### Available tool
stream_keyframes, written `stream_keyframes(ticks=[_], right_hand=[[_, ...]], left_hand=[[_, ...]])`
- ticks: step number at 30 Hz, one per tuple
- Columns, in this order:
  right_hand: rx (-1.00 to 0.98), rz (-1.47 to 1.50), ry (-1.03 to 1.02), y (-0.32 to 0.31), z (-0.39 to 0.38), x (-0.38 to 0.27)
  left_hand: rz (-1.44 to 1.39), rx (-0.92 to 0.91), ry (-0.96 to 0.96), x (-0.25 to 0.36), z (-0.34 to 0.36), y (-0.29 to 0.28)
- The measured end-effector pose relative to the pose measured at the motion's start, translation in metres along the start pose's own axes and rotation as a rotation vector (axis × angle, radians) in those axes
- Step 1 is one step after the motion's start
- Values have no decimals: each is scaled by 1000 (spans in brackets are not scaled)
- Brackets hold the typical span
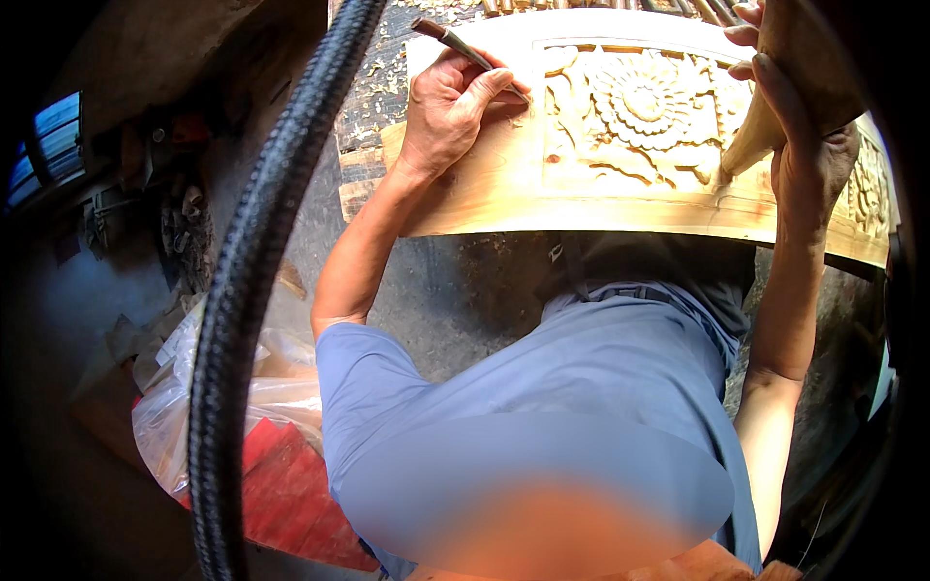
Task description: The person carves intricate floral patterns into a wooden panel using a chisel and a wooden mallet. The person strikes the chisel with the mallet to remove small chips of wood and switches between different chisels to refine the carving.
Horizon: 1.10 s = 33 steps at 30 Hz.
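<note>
A pale wooden panel (484,198) carries a carved relief of a round, many-petalled flower (647,92) framed by leafy shapes. My left hand (450,108) rests on the plain wood left of the carving, closed like a pencil grip round a slim chisel (465,50). The chisel slants, its brown butt up to the left and its tip near the panel's surface. Over the panel's right part, my right hand (812,160) is closed on a thick wooden mallet (809,63). Its narrower part slopes down-left towards the carving's lower right corner; whether it touches is unclear.
Several tool handles (581,5) line the far edge of the bench. Wood shavings (386,82) litter the bench left of the panel. A thick black braided cable (257,252) crosses the left side of view. Clear plastic sheeting (165,426) and a red sheet (295,499) lie lower left.
</note>
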State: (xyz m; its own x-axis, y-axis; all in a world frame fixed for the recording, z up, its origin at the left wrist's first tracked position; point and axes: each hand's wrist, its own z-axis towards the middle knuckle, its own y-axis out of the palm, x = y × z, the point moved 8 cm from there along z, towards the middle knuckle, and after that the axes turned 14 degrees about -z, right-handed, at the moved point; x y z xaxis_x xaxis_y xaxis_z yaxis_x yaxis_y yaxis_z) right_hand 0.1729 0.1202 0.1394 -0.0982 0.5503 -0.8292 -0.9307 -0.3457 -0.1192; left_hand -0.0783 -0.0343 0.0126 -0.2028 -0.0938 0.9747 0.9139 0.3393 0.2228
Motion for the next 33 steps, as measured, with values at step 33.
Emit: stream_keyframes(ticks=[33], right_hand=[[-297, -508, -274, 57, -13, -26]], left_hand=[[35, 2, 122, 1, -5, 4]])
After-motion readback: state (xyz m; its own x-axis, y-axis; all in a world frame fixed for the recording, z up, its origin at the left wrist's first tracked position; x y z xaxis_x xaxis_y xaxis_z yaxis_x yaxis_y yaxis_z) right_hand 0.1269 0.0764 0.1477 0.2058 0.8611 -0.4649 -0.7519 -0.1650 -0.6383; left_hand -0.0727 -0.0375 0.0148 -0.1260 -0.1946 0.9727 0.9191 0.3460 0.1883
